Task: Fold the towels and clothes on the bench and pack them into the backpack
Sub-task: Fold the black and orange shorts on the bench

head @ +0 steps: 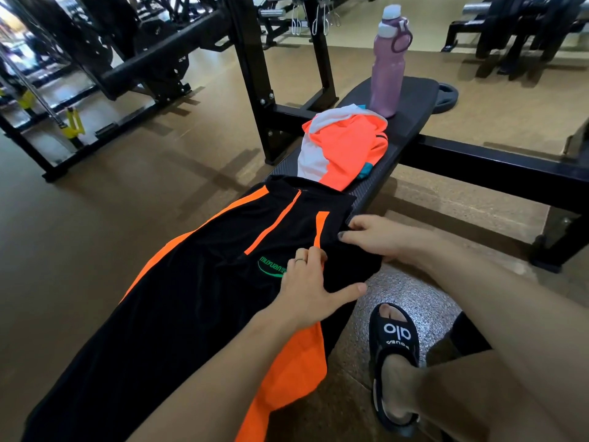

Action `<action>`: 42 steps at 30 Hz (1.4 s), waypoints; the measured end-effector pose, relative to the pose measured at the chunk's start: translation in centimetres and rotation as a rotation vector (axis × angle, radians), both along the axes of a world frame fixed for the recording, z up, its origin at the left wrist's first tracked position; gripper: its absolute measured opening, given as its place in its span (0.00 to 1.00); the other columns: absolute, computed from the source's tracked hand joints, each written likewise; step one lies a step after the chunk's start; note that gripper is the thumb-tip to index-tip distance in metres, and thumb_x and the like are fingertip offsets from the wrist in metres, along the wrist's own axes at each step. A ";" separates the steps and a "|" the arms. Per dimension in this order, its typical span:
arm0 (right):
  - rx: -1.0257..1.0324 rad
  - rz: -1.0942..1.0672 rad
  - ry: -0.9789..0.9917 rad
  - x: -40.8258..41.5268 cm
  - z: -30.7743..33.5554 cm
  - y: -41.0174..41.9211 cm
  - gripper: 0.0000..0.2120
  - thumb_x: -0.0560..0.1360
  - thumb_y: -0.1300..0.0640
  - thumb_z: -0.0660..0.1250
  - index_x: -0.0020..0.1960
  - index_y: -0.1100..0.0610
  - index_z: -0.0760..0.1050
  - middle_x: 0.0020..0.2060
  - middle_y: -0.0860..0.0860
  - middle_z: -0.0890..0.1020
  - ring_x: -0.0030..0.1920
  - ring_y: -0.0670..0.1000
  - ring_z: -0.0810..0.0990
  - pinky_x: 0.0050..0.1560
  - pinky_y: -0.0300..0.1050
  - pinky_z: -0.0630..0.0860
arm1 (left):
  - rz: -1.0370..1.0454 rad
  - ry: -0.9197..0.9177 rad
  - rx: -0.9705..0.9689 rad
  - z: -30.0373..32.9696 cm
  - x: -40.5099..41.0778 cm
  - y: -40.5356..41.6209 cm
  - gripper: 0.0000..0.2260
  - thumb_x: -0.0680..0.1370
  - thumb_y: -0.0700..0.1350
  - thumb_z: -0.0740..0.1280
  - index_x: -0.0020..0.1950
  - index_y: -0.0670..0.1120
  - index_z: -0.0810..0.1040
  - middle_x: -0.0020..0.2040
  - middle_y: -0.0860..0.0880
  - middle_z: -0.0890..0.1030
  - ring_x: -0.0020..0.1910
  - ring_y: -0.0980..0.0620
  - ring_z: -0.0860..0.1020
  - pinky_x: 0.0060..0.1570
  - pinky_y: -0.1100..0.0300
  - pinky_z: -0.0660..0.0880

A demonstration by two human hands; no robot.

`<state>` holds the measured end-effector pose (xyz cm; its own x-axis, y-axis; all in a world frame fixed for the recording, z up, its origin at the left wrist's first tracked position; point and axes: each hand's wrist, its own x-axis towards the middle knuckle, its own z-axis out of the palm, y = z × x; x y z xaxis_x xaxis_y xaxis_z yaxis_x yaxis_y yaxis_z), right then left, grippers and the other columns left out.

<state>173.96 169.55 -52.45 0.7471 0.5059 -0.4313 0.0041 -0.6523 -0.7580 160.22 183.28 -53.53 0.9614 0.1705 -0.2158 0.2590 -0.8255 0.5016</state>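
A black shirt with orange stripes and a green logo [197,282] lies spread along the dark bench [414,100], collar pointing away from me. My left hand [307,290] rests flat on its chest beside the logo, thumb spread out to the right. My right hand [373,237] pinches the shirt's right shoulder edge at the side of the bench. Beyond the collar lies a crumpled orange and white garment [342,148] with a bit of teal cloth under it. No backpack is in view.
A pink water bottle [387,65] stands upright at the bench's far end. Black rack uprights [251,65] and a crossbar [484,157] flank the bench. A weight plate [447,97] lies on the floor behind it. My sandalled foot [395,362] stands on the floor at the right.
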 end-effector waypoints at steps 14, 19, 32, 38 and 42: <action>0.001 0.266 0.321 -0.2 3.4 -1.9 0.14 0.73 0.59 0.74 0.57 0.62 0.79 0.47 0.54 0.87 0.46 0.52 0.86 0.50 0.48 0.82 | 0.078 0.084 0.027 -0.1 -0.1 4.7 0.31 0.80 0.67 0.58 0.78 0.52 0.63 0.75 0.50 0.63 0.74 0.44 0.63 0.74 0.47 0.61; -0.427 0.503 0.378 -0.1 3.5 -3.4 0.11 0.70 0.52 0.76 0.43 0.56 0.76 0.28 0.50 0.69 0.28 0.48 0.65 0.31 0.41 0.60 | 0.075 0.100 0.042 -0.2 0.1 4.6 0.31 0.79 0.68 0.58 0.77 0.53 0.64 0.75 0.50 0.62 0.73 0.44 0.63 0.73 0.45 0.62; 0.174 0.196 0.477 -0.4 4.6 -4.4 0.05 0.78 0.69 0.60 0.46 0.61 0.71 0.21 0.51 0.61 0.25 0.50 0.71 0.35 0.40 0.75 | -0.011 -0.155 0.084 3.5 -0.9 -1.4 0.28 0.69 0.73 0.62 0.54 0.51 0.69 0.53 0.53 0.71 0.53 0.50 0.71 0.53 0.52 0.70; 0.281 0.102 0.631 -2.0 5.1 -2.5 0.06 0.79 0.65 0.56 0.45 0.58 0.67 0.22 0.49 0.58 0.22 0.48 0.61 0.35 0.45 0.79 | 0.127 -0.129 -0.191 3.3 -1.4 -8.0 0.22 0.73 0.62 0.72 0.55 0.51 0.68 0.52 0.53 0.75 0.47 0.55 0.74 0.43 0.56 0.71; 0.370 -0.032 0.652 -2.3 5.0 -1.6 0.12 0.79 0.65 0.56 0.38 0.55 0.63 0.21 0.50 0.59 0.23 0.49 0.64 0.40 0.49 0.81 | 0.333 -0.248 -0.248 2.3 -0.9 -8.6 0.17 0.74 0.56 0.72 0.54 0.53 0.67 0.50 0.53 0.75 0.46 0.55 0.76 0.41 0.56 0.73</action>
<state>171.63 167.98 -47.47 0.4148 0.6864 -0.5973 -0.5358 -0.3463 -0.7701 159.31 174.71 -51.21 0.8908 0.4505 -0.0597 0.3364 -0.5653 0.7531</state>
